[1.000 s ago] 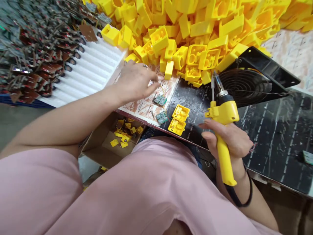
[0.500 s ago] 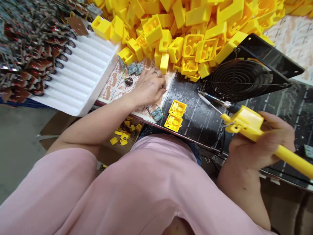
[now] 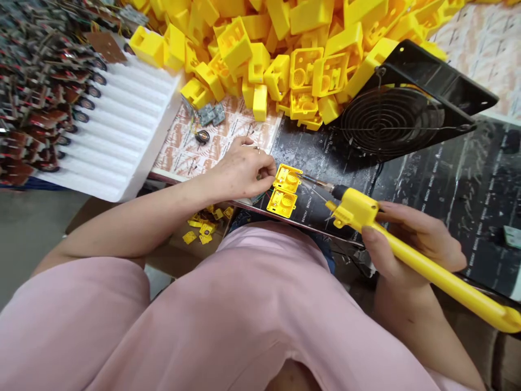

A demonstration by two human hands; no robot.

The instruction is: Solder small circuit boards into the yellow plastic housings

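My right hand (image 3: pixel 415 244) is wrapped round a yellow soldering iron (image 3: pixel 360 209) with a solder feed tube at its front. The iron's tip is over the upper of two small open yellow plastic housings (image 3: pixel 284 202), which lie side by side near the bench's front edge. Just left of them, my left hand (image 3: pixel 248 168) has thumb and forefinger pinched together at the upper housing's edge. What sits in that pinch is too small to make out. Thin wires show below these fingers, and the hand mostly covers a small circuit board there.
Many yellow housings (image 3: pixel 260 54) are heaped at the back. A black fan (image 3: pixel 386 122) stands behind the iron. To the left, a white foam tray (image 3: pixel 122 125) bears piled circuit boards (image 3: pixel 40 98). A small round speaker (image 3: pixel 202 137) and grey boards (image 3: pixel 211 114) lie between.
My left hand has come toward me from the back boards to the housing's edge, its fingers now pinched. My right hand has brought the soldering iron left, its tip now over the upper housing.
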